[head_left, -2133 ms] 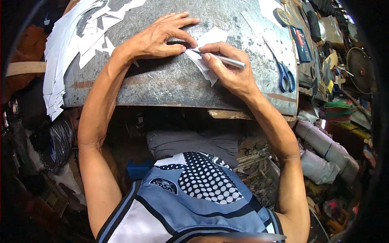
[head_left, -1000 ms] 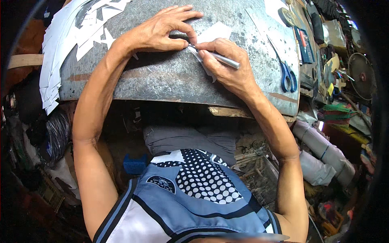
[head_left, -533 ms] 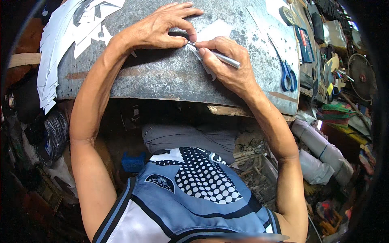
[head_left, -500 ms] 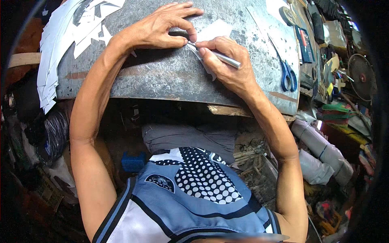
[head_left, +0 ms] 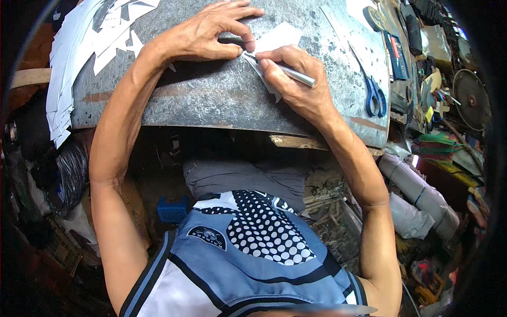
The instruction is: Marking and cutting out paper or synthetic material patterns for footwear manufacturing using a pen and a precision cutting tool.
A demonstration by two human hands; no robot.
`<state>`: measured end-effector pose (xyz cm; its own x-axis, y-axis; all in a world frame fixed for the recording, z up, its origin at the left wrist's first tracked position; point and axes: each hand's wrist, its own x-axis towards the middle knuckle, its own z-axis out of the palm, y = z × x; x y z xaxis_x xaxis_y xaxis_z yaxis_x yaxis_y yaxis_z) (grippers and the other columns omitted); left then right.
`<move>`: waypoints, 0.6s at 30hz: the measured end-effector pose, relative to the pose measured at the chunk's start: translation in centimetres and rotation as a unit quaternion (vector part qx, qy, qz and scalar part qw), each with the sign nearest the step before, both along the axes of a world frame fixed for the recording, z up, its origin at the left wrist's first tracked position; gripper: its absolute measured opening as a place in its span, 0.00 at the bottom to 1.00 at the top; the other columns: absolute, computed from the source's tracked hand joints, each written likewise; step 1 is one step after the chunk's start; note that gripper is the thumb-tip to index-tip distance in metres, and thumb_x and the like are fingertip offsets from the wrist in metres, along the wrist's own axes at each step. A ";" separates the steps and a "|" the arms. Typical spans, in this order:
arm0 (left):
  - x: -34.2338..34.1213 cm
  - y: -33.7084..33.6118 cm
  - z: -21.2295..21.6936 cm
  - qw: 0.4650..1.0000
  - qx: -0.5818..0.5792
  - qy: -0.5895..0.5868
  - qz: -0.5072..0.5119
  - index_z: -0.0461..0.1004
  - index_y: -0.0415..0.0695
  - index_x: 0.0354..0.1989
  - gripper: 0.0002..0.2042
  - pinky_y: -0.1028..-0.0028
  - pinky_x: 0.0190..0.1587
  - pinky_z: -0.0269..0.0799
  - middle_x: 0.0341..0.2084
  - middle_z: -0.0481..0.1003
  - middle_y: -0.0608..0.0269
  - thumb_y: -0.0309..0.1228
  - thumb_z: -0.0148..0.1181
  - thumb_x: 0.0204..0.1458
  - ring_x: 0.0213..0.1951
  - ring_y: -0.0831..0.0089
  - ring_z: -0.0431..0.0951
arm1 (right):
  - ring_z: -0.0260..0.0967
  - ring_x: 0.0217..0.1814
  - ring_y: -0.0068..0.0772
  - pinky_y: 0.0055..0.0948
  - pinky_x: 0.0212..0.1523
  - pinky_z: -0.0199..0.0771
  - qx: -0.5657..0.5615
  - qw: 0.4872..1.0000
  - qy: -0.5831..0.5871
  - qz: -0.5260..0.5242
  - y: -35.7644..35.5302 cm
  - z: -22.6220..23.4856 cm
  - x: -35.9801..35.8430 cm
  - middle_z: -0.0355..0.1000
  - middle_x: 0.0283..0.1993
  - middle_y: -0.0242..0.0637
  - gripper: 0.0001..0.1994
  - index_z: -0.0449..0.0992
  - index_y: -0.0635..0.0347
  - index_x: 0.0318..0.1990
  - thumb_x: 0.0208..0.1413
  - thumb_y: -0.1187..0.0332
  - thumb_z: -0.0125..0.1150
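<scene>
My left hand (head_left: 211, 34) rests on a scratched grey metal-topped table (head_left: 206, 100). Its thumb and forefinger come close together at a small piece of white paper (head_left: 280, 36), while the other fingers stretch away. A dark patch shows inside their curl; I cannot make out whether it is a thing or shadow. Gripped in my right hand (head_left: 298, 71) is a slim silver pen-like tool (head_left: 298, 77), slanting down to the paper beside my left fingertips. The tool's tip is too small to tell its kind. A narrow strip of paper (head_left: 268, 82) hangs below the fingers.
Blue-handled scissors (head_left: 375, 98) lie right of my right hand. White paper sheets and cut scraps (head_left: 79, 58) cover the table's left side. A tape roll (head_left: 374, 18) sits at the far right. Wrapped rolls (head_left: 417, 185) and a blue basket (head_left: 172, 210) stand below the table.
Both hands keep nearly the same pose at the paper. The view has shifted very slightly; the silver tool has barely moved.
</scene>
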<state>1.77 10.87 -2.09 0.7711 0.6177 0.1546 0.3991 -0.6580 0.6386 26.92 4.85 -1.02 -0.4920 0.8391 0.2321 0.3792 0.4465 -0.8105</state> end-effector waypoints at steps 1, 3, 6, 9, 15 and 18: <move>0.0 0.0 0.0 1.000 -0.001 0.000 0.001 0.82 0.49 0.43 0.15 0.49 0.72 0.40 0.68 0.57 0.39 0.38 0.61 0.48 0.72 0.40 0.49 | 0.78 0.36 0.38 0.34 0.41 0.76 -0.012 1.000 0.008 -0.004 0.0 0.0 0.0 0.79 0.34 0.41 0.07 0.81 0.62 0.37 0.53 0.69 0.65; -0.1 0.0 -0.1 1.000 -0.003 -0.003 0.001 0.82 0.49 0.42 0.15 0.49 0.72 0.40 0.68 0.57 0.39 0.38 0.61 0.48 0.72 0.40 0.49 | 0.78 0.35 0.37 0.34 0.40 0.76 -0.009 1.000 0.004 -0.008 0.0 0.4 -0.2 0.79 0.33 0.41 0.07 0.81 0.62 0.37 0.53 0.69 0.66; 0.1 -0.1 0.0 1.000 -0.005 -0.006 0.003 0.82 0.49 0.42 0.15 0.48 0.72 0.39 0.68 0.57 0.38 0.38 0.61 0.47 0.72 0.39 0.48 | 0.79 0.34 0.37 0.33 0.39 0.77 -0.004 1.000 0.003 -0.010 0.0 0.2 -0.2 0.79 0.32 0.41 0.07 0.82 0.62 0.37 0.53 0.69 0.66; 0.2 -0.3 0.1 1.000 -0.001 0.002 0.005 0.82 0.49 0.41 0.14 0.47 0.72 0.39 0.68 0.57 0.38 0.38 0.61 0.47 0.72 0.39 0.48 | 0.79 0.34 0.36 0.33 0.39 0.77 0.004 1.000 0.005 -0.009 0.0 0.2 -0.2 0.79 0.32 0.41 0.07 0.82 0.62 0.37 0.53 0.70 0.66; 0.4 -0.2 -0.3 1.000 0.014 0.000 0.003 0.82 0.49 0.40 0.14 0.46 0.72 0.38 0.68 0.57 0.36 0.38 0.61 0.46 0.71 0.37 0.49 | 0.79 0.34 0.36 0.33 0.39 0.77 0.022 1.000 0.006 -0.002 0.1 0.1 -0.2 0.79 0.33 0.40 0.07 0.82 0.61 0.37 0.53 0.70 0.66; 0.4 -0.2 -0.3 1.000 0.019 -0.002 0.002 0.82 0.49 0.40 0.14 0.46 0.72 0.38 0.68 0.57 0.36 0.38 0.60 0.46 0.71 0.37 0.49 | 0.78 0.34 0.37 0.34 0.39 0.76 0.030 1.000 0.006 -0.002 0.1 0.0 -0.2 0.79 0.33 0.40 0.07 0.82 0.61 0.37 0.53 0.69 0.66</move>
<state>2.16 10.69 -2.44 0.7684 0.6138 0.1812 0.3982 -0.6802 0.6155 26.73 4.96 -1.02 -0.4858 0.8252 0.2882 0.3706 0.4931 -0.7871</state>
